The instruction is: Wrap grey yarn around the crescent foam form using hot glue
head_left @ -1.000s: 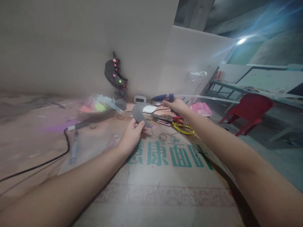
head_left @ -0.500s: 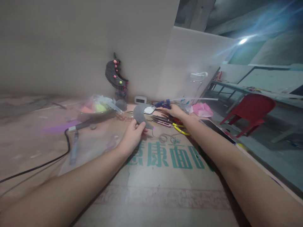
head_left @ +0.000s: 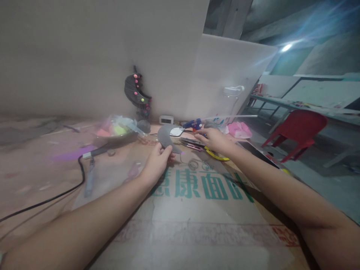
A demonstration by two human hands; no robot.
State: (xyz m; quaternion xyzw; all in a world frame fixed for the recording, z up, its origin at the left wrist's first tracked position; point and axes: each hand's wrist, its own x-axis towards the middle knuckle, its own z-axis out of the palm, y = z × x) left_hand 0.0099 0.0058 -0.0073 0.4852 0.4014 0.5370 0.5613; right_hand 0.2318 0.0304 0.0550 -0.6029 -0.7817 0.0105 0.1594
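My left hand (head_left: 159, 160) pinches the lower part of a grey crescent-shaped piece (head_left: 165, 135) between thumb and fingers. A small purple spot shows at the crescent's lower tip. My right hand (head_left: 211, 138) hovers with fingers stretched out and nothing visible in them. Just behind its fingertips lies a blue glue gun (head_left: 194, 123), with a clear glue stick (head_left: 230, 116) jutting out to the right. Below that hand are yellow-handled pliers (head_left: 216, 154) and a pink cutter (head_left: 194, 147). Thin wire coils (head_left: 194, 164) rest on the cardboard in front.
A finished-looking dark crescent (head_left: 135, 90) with coloured beads hangs at the back wall. On the left stand a bowl of coloured material (head_left: 116, 129) and a black cable (head_left: 82, 172). A small digital clock (head_left: 166, 120), a bottle (head_left: 233, 97), pink bundle (head_left: 239, 130) and red chair (head_left: 298, 129) are farther back.
My right hand has come away from the glue gun, toward me and slightly right, its fingers now stretched out. My left hand keeps the grey crescent in nearly the same place.
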